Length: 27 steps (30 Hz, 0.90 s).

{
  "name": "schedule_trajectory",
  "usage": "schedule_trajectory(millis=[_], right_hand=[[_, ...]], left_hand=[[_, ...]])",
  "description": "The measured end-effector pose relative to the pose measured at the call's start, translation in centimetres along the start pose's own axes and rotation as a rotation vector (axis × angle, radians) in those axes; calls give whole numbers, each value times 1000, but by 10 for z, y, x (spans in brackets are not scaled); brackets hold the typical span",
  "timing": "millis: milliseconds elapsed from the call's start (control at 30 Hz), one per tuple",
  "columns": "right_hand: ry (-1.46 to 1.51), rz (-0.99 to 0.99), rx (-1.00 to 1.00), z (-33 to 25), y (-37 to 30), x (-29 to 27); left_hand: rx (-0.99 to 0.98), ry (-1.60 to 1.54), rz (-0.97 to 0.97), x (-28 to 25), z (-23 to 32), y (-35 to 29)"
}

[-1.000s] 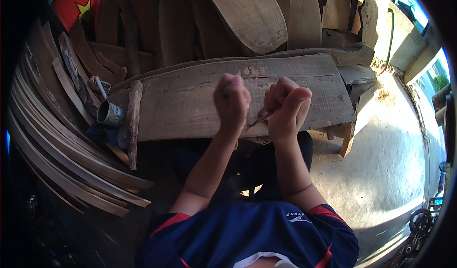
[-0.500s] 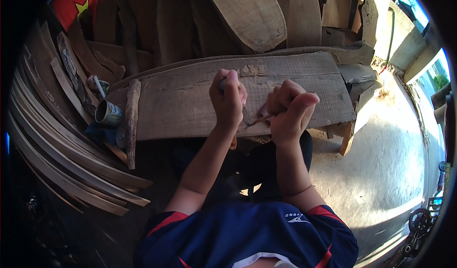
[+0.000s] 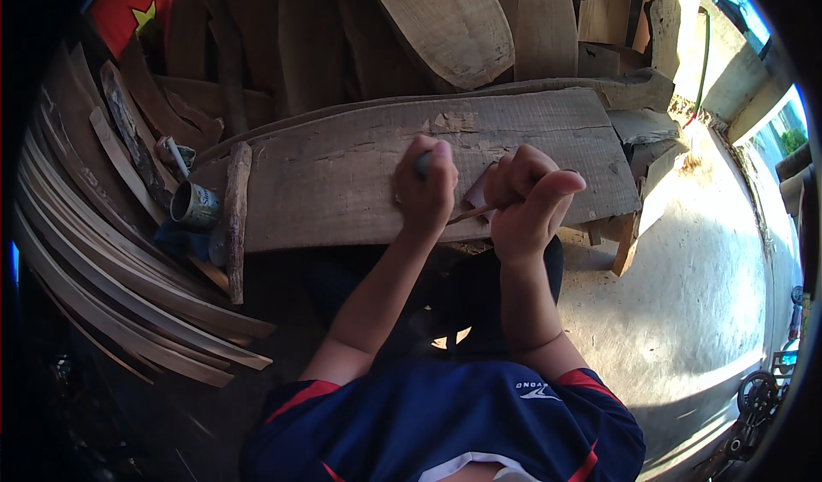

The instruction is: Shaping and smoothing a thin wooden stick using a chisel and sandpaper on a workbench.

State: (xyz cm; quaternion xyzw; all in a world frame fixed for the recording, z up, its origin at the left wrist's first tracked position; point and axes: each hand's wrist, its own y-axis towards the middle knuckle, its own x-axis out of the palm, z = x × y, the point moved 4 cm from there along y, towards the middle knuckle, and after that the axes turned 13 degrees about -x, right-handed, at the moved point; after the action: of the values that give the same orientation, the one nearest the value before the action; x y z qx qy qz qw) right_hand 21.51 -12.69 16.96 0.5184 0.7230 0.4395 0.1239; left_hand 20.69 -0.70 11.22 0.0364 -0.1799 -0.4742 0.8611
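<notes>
Left hand (image 3: 428,193): a closed fist over the middle of the board, thumb uppermost, fingers wrapped round a grey rounded object (image 3: 422,164). Only one end of that object shows, between thumb and fingers; its full shape is hidden.

Right hand (image 3: 533,204): a fist just beside the left, the two apart, thumb extended along the top. Grip narrow, closed on a slim brown stick (image 3: 469,215), which projects leftward from the lower side of the fist and reaches close to the left wrist. Whether its tip touches anything — cannot be told.

Pale flat piece (image 3: 478,193): beside the right fist, partly covered by it; whether held or lying loose is unclear.

Wooden board (image 3: 325,178): long, broad, grey-brown, cracked lengthwise, with a rough, flaked patch (image 3: 455,122) beyond the hands.

Rough wooden bar (image 3: 239,225): set crosswise at the board's left end.

Tin can (image 3: 195,205): tilted, open-mouthed, just left of the bar; a blue cloth (image 3: 181,241) below it.

Curved wooden slats (image 3: 145,298): a bundle of long strips, at left.

Upright planks (image 3: 445,20): several, leaning behind the board.

Red flag (image 3: 120,11): yellow star, upper left.

Concrete floor (image 3: 685,311): at right, partly sunlit.

Garment: navy shirt (image 3: 445,422), red trim on the sleeves.
</notes>
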Motion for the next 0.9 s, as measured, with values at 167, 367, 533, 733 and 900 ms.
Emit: schedule_trajectory(millis=[167,367,533,733,900], right_hand=[[-17,6,-14,3,-1,-4],[1,24,17,2,2,-3],[-13,-20,5,4,0,-4],[13,-49,12,3,2,6],[62,-60,45,7,4,-1]], left_hand=[[-28,-101,24,-2,6,1],[-21,-13,2,1,-10,8],[-3,-156,-35,-1,17,0],[-1,53,11,-12,-23,11],[-90,-439,-55,-5,30,12]])
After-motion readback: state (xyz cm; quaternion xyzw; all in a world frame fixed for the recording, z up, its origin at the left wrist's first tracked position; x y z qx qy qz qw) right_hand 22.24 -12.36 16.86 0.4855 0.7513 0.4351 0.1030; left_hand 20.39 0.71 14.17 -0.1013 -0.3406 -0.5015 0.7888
